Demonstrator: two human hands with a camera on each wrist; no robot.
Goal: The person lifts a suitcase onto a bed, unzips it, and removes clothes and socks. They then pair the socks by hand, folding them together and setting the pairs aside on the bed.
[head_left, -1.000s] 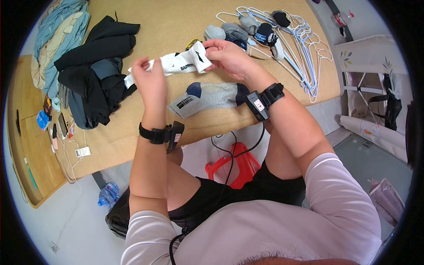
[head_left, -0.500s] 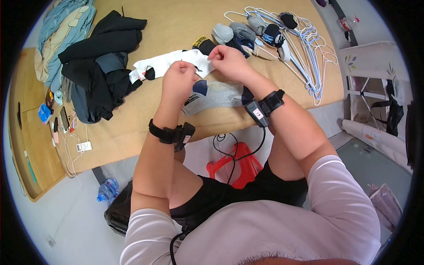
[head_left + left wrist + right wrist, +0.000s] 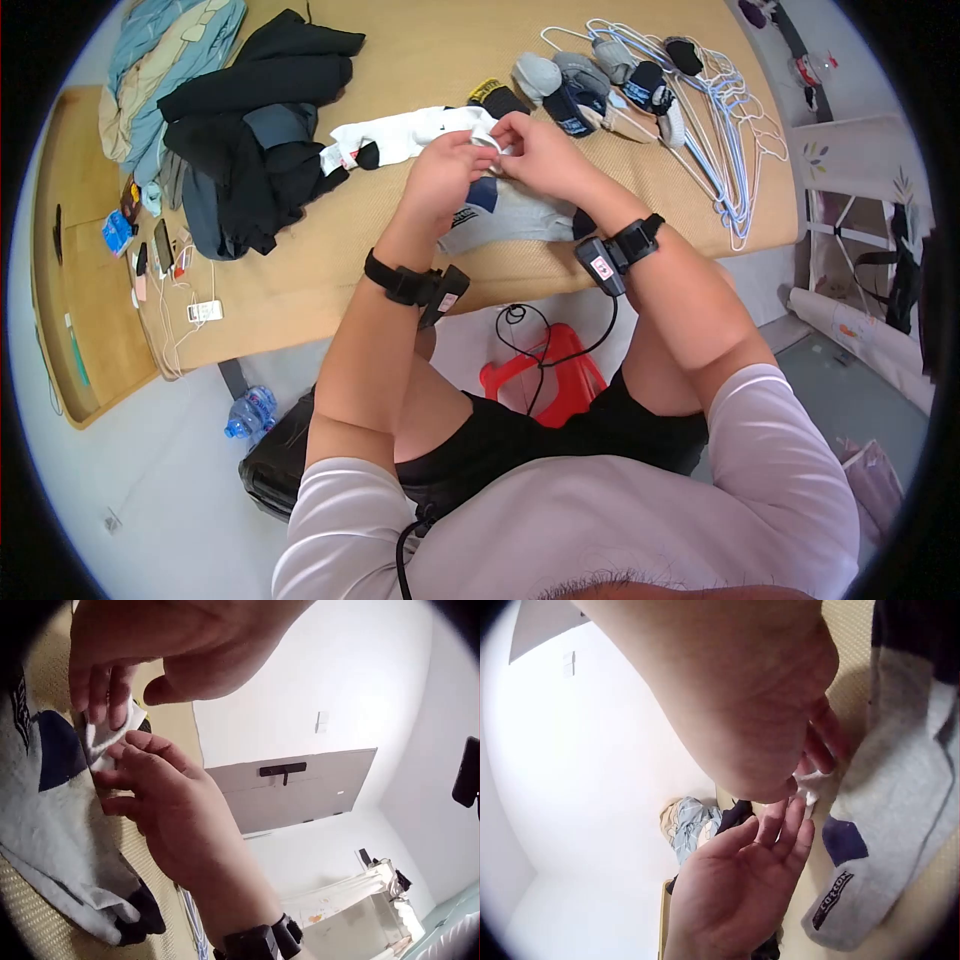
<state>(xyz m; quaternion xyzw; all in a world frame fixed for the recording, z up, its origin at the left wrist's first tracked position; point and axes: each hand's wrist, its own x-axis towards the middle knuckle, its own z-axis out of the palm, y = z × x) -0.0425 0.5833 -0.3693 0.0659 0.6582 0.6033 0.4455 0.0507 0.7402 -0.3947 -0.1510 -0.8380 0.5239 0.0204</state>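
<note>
A white sock [image 3: 400, 138] with black marks lies stretched across the mat-covered table, its right end lifted at the hands. My right hand [image 3: 545, 160] pinches that end between thumb and fingers. Facing it, my left hand [image 3: 440, 185] touches the same white cloth with loosely extended fingers, its thumb standing apart in the left wrist view. Just below the hands is a grey sock [image 3: 892, 772] with navy patches and a dark label, lying flat. A black sock piece with yellow lettering [image 3: 497, 98] shows behind the white one.
Several bundled socks [image 3: 580, 88] sit at the back right beside a pile of white and blue hangers [image 3: 715, 150]. Dark clothes [image 3: 250, 140] are heaped on the left, near a patterned blanket [image 3: 165, 70]. Cables and a white adapter [image 3: 205, 311] lie at the left front.
The white sock, held up between both hands a second ago, now lies along the table. My left hand has moved right to join the right hand at the sock's right end.
</note>
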